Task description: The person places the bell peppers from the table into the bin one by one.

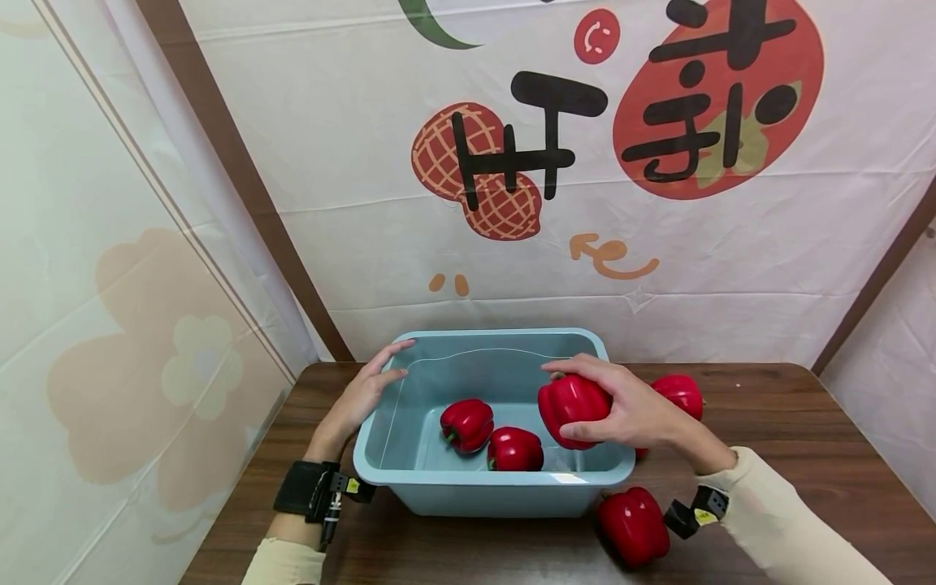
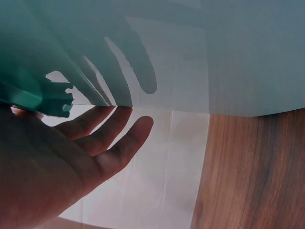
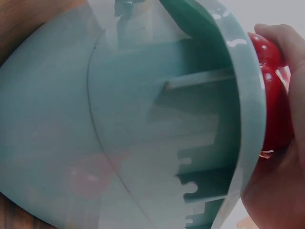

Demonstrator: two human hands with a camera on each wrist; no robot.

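Observation:
My right hand (image 1: pixel 629 406) grips a red bell pepper (image 1: pixel 570 406) over the right end of a light blue plastic bin (image 1: pixel 497 478). In the right wrist view, that pepper (image 3: pixel 274 105) shows past the bin's rim (image 3: pixel 252 105), with thumb and fingers around it. Two more red bell peppers, one at the left (image 1: pixel 466 425) and one nearer the front (image 1: pixel 515 449), lie on the bin's floor. My left hand (image 1: pixel 366 394) rests at the bin's left rim, fingers extended. The left wrist view has its fingers (image 2: pixel 128 143) fairly straight, right at the bin's outer wall (image 2: pixel 181 71).
On the wooden table (image 1: pixel 453 552), a red bell pepper (image 1: pixel 634 526) lies by the bin's front right corner. Another pepper (image 1: pixel 680 393) sits behind my right forearm, partly hidden. A printed cloth (image 1: pixel 351 244) hangs behind the table, and a second cloth (image 1: pixel 110 325) hangs at the left.

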